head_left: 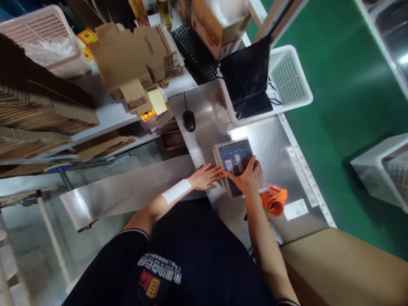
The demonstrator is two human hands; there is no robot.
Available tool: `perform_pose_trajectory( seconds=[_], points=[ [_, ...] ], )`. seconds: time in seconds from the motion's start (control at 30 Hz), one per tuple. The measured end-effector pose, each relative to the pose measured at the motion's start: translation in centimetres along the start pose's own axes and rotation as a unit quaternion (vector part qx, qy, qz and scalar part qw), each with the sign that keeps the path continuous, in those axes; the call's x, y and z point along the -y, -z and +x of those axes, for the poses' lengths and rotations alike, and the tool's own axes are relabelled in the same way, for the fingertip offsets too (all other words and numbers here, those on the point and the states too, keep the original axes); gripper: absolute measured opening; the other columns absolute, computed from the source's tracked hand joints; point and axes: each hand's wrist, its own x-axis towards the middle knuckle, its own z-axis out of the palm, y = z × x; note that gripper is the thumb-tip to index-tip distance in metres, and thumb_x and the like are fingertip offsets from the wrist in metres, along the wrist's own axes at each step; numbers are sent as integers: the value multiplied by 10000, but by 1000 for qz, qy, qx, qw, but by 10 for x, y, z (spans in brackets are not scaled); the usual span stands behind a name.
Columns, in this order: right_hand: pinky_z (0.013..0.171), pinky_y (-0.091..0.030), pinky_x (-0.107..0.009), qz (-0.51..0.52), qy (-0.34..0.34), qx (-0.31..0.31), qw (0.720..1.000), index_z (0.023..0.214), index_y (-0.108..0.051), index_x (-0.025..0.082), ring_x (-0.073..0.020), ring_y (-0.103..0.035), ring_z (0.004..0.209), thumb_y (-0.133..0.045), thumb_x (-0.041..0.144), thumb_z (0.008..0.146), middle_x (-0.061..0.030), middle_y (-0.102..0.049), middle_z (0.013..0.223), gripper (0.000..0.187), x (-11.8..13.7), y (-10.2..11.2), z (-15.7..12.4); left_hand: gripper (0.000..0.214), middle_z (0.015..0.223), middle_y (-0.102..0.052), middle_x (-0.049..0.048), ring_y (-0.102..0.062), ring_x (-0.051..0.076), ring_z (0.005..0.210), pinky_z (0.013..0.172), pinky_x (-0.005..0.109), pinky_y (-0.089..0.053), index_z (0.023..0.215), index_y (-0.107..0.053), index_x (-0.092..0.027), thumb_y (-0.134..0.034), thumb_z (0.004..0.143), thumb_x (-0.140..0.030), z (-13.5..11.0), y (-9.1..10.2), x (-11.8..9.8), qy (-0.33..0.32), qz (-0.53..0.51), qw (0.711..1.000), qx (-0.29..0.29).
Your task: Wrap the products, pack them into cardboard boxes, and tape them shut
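Observation:
A flat dark-blue box (234, 151) with a bubbly clear covering, apparently bubble wrap, lies on the metal table (267, 144). A pale edge shows along its left side. My right hand (250, 176) spans the near part of the box, thumb to the left and fingers over the right edge. My left hand (206, 177) lies flat with fingers stretched out, its tips at the box's left edge near my right thumb. Beneath and left of this hand runs a long strip of bubble wrap (153, 178). By my right wrist is an orange tape dispenser (274, 202).
A black mouse (189, 121) and a white basket (302, 100) with a dark screen (245, 70) are farther back. Flattened cardboard (127, 57) and a keyboard (194, 51) occupy the shelf. A large carton (347, 267) stands at lower right, a white label (296, 209) near it.

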Motion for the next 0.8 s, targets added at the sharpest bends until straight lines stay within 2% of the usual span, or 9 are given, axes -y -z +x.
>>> perform_pose_trajectory(
  seconds=[0.1, 0.17, 0.23, 0.37, 0.43, 0.6, 0.67, 0.73, 0.8],
  points=[
    [1075, -375, -720, -4, 7, -7, 1000, 1643, -143, 30, -554, -423, 1357, -642, 903, 693, -379, -367, 1522, 1383, 5, 2, 0, 542, 1552, -552, 130, -404, 291, 1527, 1283, 563, -216, 1426, -608, -227, -595, 887, -289, -4, 6, -28, 50, -105, 991, -62],
    [1063, -380, -729, -3, 13, -14, 1000, 1638, -159, 31, -563, -440, 1336, -634, 923, 681, -383, -381, 1510, 1393, 8, 4, -2, 537, 1465, -630, 125, -516, 293, 1442, 1220, 538, -358, 1341, -623, -226, -584, 806, -247, -3, 5, -49, 118, -229, 954, -152],
    [1066, -366, -746, 3, 9, -21, 1000, 1639, -158, 46, -574, -424, 1346, -621, 932, 684, -380, -365, 1525, 1382, 16, 7, -10, 542, 1343, -699, 102, -620, 279, 1323, 1137, 495, -461, 1278, -590, -249, -579, 737, -217, -1, 5, -67, 208, -376, 872, -234],
    [1089, -347, -754, 22, 15, 4, 1000, 1660, -77, 84, -563, -376, 1400, -516, 817, 867, -349, -332, 1573, 1165, 39, 23, -40, 446, 1102, -754, 72, -710, 240, 1123, 1032, 413, -526, 1221, -520, -266, -610, 786, -305, -3, 18, -82, 378, -596, 645, -292],
    [1086, -370, -736, 31, 42, 37, 998, 1667, -71, 95, -543, -410, 1383, -463, 678, 957, -326, -370, 1563, 999, 49, 34, -54, 427, 1047, -747, 46, -723, 214, 1038, 970, 376, -544, 1218, -515, -270, -617, 818, -383, -8, 27, -83, 419, -634, 578, -298],
    [1147, -398, -623, 99, 136, 111, 979, 1634, -301, 226, -423, -487, 1363, -536, 513, 958, -194, -525, 1474, 771, 49, 42, -58, 399, 1171, -742, 55, -692, 230, 1123, 956, 375, -542, 1139, -622, -267, -547, 892, -571, -16, 41, -77, 477, -619, 544, -305],
    [1191, -338, -639, 104, 109, 134, 980, 1633, -289, 236, -437, -393, 1455, -662, 640, 858, -182, -450, 1555, 950, 40, 36, -48, 502, 1226, -739, 71, -678, 253, 1187, 986, 404, -541, 1165, -643, -272, -493, 908, -675, -15, 41, -75, 481, -630, 528, -306],
    [1196, -309, -670, 98, 47, 170, 979, 1665, -159, 207, -481, -275, 1520, -756, 772, 696, -221, -286, 1656, 1270, 30, 28, -38, 629, 1227, -743, 88, -685, 277, 1189, 989, 428, -553, 1195, -651, -274, -455, 883, -784, -12, 37, -72, 469, -642, 522, -308],
    [1188, -339, -653, 103, 11, 206, 973, 1675, -66, 177, -485, -266, 1527, -766, 824, 634, -261, -214, 1675, 1411, 22, 23, -30, 759, 1187, -751, 118, -703, 309, 1150, 973, 461, -572, 1212, -663, -252, -404, 851, -867, -5, 28, -70, 442, -637, 547, -316]
  ],
)
